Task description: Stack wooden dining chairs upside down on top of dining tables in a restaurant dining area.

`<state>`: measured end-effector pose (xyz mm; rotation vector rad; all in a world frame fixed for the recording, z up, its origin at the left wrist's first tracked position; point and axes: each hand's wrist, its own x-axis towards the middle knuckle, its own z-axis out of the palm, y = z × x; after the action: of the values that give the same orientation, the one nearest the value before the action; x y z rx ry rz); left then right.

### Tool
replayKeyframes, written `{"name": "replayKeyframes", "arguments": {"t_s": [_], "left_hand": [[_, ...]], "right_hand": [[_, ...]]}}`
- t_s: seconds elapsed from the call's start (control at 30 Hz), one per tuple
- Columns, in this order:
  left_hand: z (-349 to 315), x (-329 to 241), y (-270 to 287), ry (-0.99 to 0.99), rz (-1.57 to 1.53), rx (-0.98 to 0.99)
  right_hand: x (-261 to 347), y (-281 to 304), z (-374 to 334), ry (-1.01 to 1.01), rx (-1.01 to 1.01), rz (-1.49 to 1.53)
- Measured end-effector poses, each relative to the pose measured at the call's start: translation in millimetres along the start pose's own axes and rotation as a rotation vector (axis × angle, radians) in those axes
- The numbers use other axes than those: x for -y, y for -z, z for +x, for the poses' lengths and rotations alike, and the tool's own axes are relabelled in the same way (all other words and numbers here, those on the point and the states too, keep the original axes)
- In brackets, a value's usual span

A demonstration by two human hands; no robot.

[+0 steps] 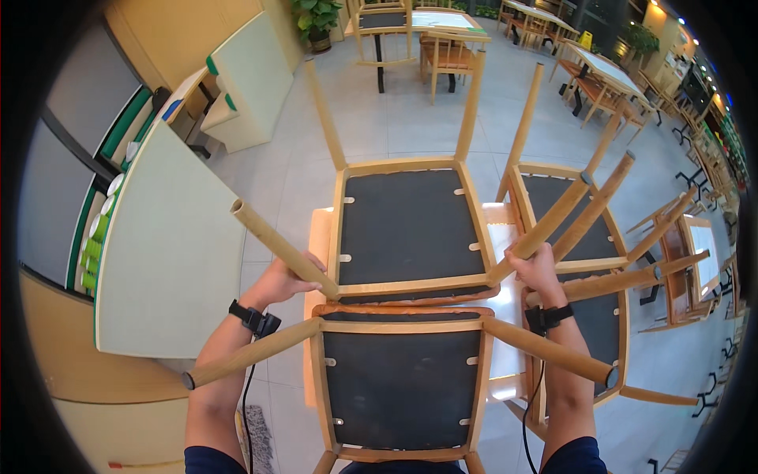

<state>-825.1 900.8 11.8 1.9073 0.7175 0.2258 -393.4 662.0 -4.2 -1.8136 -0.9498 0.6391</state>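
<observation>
An upturned wooden chair lies on a table, its dark seat underside facing up and its legs pointing upward. My left hand is closed around its near left leg, low by the frame, with the thumb along the wood. Around the base of the near right leg, my right hand is wrapped. Closer to me, a second upturned chair has its seat edge against or very near the first one's. Its front legs splay out past my forearms. Both wrists carry a black strapped device with a cable.
More upturned chairs crowd the right side, their legs jutting near my right hand. A pale high-backed partition stands at the left. Farther off are a potted plant, tables and a chair. A grey mat lies on the tiled floor.
</observation>
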Motion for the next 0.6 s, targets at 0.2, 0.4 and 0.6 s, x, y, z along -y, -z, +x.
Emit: {"name": "replayKeyframes", "arguments": {"t_s": [0.2,0.4,0.6], "left_hand": [[3,-10,1,-0.028,0.045,-0.057],[-2,-1,1,-0.055,0.061,-0.074],[2,-4,0,0.019,0.048,-0.045]], "right_hand": [[-2,-4,-4,-0.035,0.002,-0.005],[-3,-5,-9,0.012,0.03,-0.001],[9,1,-1,-0.007,0.063,-0.033]]}}
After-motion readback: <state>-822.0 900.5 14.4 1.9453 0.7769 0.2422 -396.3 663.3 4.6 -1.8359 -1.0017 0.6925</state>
